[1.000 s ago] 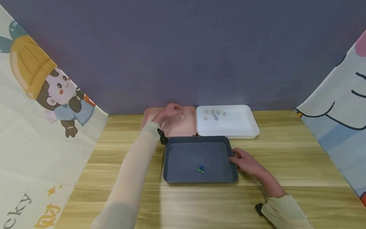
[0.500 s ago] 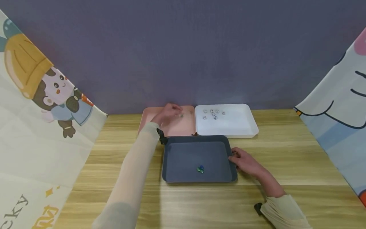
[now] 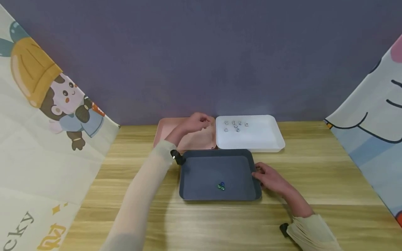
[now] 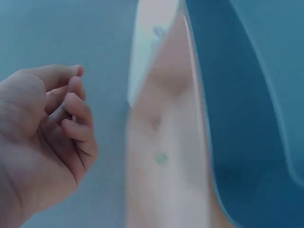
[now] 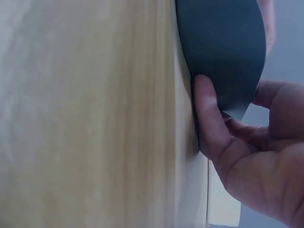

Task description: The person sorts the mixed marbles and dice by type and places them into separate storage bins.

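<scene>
My left hand (image 3: pixel 198 122) hovers over the pink tray (image 3: pixel 171 139) at its back right. In the left wrist view its fingers (image 4: pixel 78 109) are loosely curled, thumb tip near the index fingertip, with nothing showing between them. A small green piece (image 4: pixel 161 158) and a brownish one lie in that tray, blurred. My right hand (image 3: pixel 270 178) holds the right rim of the dark grey tray (image 3: pixel 201 174), its fingers (image 5: pixel 209 107) at the tray's wall in the right wrist view. A few blue and green glass marbles (image 3: pixel 221 186) sit close together in the dark tray.
A white tray (image 3: pixel 260 136) stands to the right of the pink one, with several white dice (image 3: pixel 236 126) at its back left. All trays are on a wooden table (image 3: pixel 314 167). A dark backdrop (image 3: pixel 201 62) rises behind, with printed cloths at both sides.
My left hand has shifted right over the pink tray. The green piece that showed under its fingers half a second ago is now hidden in the head view. The right hand stays at the rim.
</scene>
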`<state>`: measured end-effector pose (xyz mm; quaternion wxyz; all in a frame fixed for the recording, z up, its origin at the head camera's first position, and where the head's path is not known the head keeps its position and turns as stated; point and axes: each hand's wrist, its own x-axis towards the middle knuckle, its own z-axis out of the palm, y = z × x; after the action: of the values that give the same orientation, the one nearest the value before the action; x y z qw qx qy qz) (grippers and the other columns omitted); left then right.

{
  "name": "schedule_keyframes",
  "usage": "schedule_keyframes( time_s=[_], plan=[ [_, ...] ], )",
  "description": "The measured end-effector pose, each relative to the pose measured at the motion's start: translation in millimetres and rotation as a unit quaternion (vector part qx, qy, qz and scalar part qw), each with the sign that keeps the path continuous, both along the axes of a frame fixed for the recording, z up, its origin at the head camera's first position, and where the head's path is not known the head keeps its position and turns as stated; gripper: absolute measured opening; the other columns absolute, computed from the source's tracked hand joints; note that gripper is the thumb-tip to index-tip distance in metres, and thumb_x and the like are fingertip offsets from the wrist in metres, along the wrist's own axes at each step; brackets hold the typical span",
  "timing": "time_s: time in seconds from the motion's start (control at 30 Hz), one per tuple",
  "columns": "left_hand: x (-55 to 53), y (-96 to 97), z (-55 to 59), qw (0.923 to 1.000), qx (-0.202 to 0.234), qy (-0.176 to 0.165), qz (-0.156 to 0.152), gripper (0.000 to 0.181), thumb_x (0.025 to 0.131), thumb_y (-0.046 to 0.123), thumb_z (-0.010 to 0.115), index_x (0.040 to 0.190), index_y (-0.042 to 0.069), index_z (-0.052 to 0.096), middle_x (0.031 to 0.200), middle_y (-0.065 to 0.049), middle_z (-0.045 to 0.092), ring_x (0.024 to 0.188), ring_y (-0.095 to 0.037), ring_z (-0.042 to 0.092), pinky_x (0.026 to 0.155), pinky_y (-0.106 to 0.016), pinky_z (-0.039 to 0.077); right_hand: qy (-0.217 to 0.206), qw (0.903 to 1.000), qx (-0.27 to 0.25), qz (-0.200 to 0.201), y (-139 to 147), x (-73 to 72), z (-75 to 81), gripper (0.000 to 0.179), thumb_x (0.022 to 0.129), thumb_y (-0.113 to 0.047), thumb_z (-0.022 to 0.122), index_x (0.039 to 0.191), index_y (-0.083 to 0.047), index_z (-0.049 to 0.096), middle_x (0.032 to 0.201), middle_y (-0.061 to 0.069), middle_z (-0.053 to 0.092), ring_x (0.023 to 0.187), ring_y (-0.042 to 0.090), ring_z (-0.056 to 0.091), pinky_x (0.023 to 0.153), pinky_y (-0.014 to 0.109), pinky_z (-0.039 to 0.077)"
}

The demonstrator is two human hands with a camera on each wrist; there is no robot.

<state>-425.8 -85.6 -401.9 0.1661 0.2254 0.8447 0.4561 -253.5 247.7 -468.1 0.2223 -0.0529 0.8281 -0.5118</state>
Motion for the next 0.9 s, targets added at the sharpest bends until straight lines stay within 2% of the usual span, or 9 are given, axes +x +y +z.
schedule_keyframes(
  time_s=[0.1,0.2,0.33,0.4,0.53,0.57,0.63,0.77,0.9],
  plan=[
    [21.1,16.3,21.4,0.9969,-0.026,0.022,-0.071,0.026,0.102,0.017,0.052,0.120,0.004,0.066,0.108,-0.021,0.063,0.085,-0.041,0.057,0.077,-0.050,0.048,0.003,1.0000,0.001,0.004,-1,1.1,1.1,0.038,0.100,-0.013,0.052,0.131,0.006,0.044,0.101,0.019,0.059,0.081,0.025,0.061,0.061,0.040,0.053],
    [45.3,33.2,40.3,0.9850,-0.071,0.064,-0.144,0.023,0.102,0.019,0.052,0.116,0.010,0.067,0.104,-0.008,0.066,0.080,-0.024,0.062,0.076,-0.037,0.050,0.000,1.0000,0.000,0.002,-2,2.2,2.0,0.038,0.100,-0.013,0.052,0.131,0.006,0.044,0.100,0.019,0.059,0.079,0.025,0.062,0.061,0.040,0.054],
    [80.1,52.7,55.0,0.9579,-0.143,0.115,-0.221,0.020,0.101,0.021,0.053,0.116,0.016,0.066,0.099,0.003,0.065,0.077,-0.008,0.060,0.074,-0.026,0.048,-0.004,1.0000,0.001,0.000,-2,2.8,3.1,0.040,0.100,-0.013,0.052,0.133,0.007,0.042,0.101,0.018,0.059,0.079,0.025,0.062,0.061,0.040,0.054],
    [97.4,60.5,57.9,0.9406,-0.189,0.126,-0.252,0.019,0.100,0.021,0.055,0.117,0.017,0.065,0.095,0.005,0.063,0.076,-0.007,0.058,0.073,-0.026,0.046,-0.003,1.0000,0.006,0.000,-3,2.8,4.5,0.041,0.100,-0.014,0.052,0.134,0.007,0.041,0.101,0.019,0.059,0.080,0.025,0.061,0.061,0.040,0.054],
    [123.0,73.4,53.2,0.9002,-0.284,0.131,-0.302,0.024,0.097,0.020,0.062,0.120,0.018,0.065,0.094,0.007,0.062,0.080,-0.006,0.057,0.073,-0.025,0.046,0.001,0.9998,0.019,0.000,-2,3.1,8.6,0.042,0.100,-0.015,0.052,0.134,0.008,0.041,0.103,0.020,0.058,0.081,0.025,0.061,0.062,0.041,0.054],
    [125.9,75.9,49.4,0.8917,-0.300,0.130,-0.313,0.025,0.096,0.019,0.063,0.122,0.017,0.065,0.095,0.006,0.063,0.080,-0.007,0.057,0.073,-0.025,0.046,0.002,0.9998,0.022,-0.002,-2,3.1,9.3,0.042,0.100,-0.015,0.053,0.134,0.007,0.041,0.103,0.020,0.058,0.081,0.025,0.061,0.062,0.041,0.054],
    [128.1,79.9,39.4,0.8803,-0.322,0.122,-0.326,0.027,0.095,0.017,0.065,0.122,0.017,0.065,0.099,0.005,0.064,0.080,-0.006,0.058,0.073,-0.024,0.047,0.003,0.9998,0.021,-0.001,-1,3.0,9.9,0.043,0.100,-0.015,0.053,0.134,0.008,0.041,0.104,0.020,0.058,0.082,0.025,0.061,0.062,0.041,0.054],
    [123.8,85.4,16.8,0.8682,-0.343,0.098,-0.345,0.027,0.092,0.013,0.069,0.118,0.017,0.067,0.098,0.006,0.064,0.079,-0.006,0.058,0.069,-0.024,0.048,0.007,0.9999,0.014,-0.001,0,2.7,7.5,0.042,0.101,-0.015,0.053,0.133,0.008,0.042,0.102,0.019,0.058,0.081,0.025,0.062,0.061,0.041,0.054],
    [118.8,88.8,4.2,0.8645,-0.350,0.072,-0.353,0.024,0.088,0.010,0.073,0.111,0.018,0.068,0.091,0.007,0.063,0.079,-0.006,0.059,0.068,-0.023,0.048,0.009,0.9999,0.009,0.003,0,3.1,6.0,0.042,0.101,-0.015,0.053,0.133,0.009,0.042,0.101,0.019,0.059,0.079,0.024,0.062,0.061,0.041,0.054]
  ],
)
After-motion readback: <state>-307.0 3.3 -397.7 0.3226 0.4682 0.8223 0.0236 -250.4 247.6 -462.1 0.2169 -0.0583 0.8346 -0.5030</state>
